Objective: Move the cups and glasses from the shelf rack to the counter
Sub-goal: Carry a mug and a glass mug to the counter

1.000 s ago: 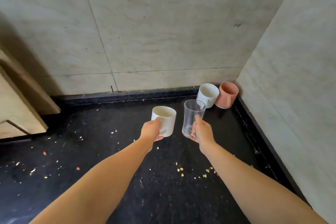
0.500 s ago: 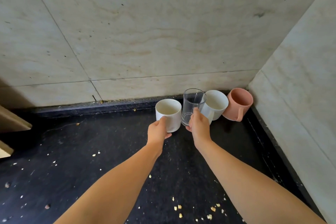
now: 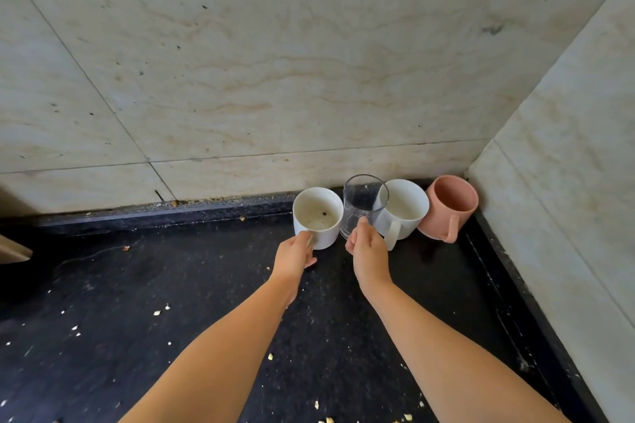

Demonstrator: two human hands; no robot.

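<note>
My left hand [image 3: 296,252] grips the white cup [image 3: 318,216], my right hand [image 3: 369,248] grips the glass [image 3: 364,204]. Both came closer to the back wall [image 3: 275,62], now beside the second white cup [image 3: 402,209] and pink cup [image 3: 450,206] on the counter [image 3: 137,302].

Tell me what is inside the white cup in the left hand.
The white cup held by the left hand shows a stained bottom, faint speckles and one small dark speck. No liquid is visible. Its near inner wall is hidden from view.
</note>
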